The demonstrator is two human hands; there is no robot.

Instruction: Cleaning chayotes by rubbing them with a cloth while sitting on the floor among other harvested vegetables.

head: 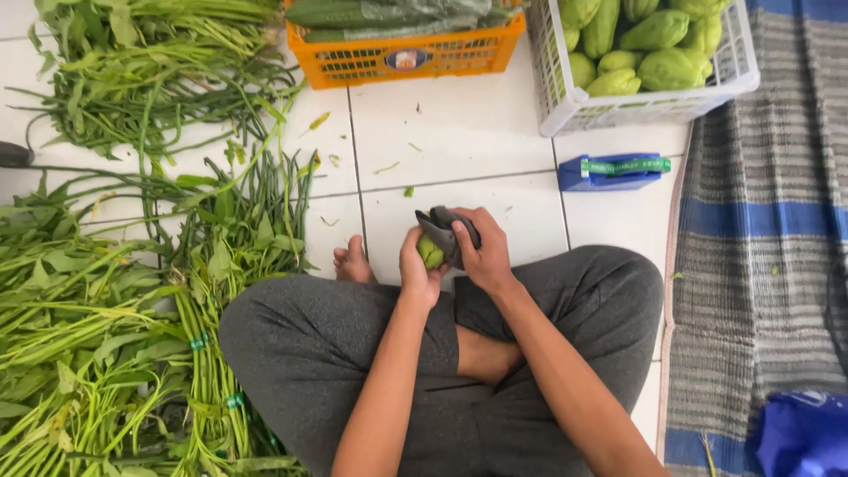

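Green and small, the fruit [430, 253] sits cupped in your left hand [417, 265] over your crossed legs, fingers curled to steady it, while your right hand [481, 252] pinches a dark cloth [442, 228] against it to rub the skin.

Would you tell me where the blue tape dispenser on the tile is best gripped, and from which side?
Probably from above, across the long sides of the blue tape dispenser: it lies flat on the floor, its top unobstructed, close beside the white basket.
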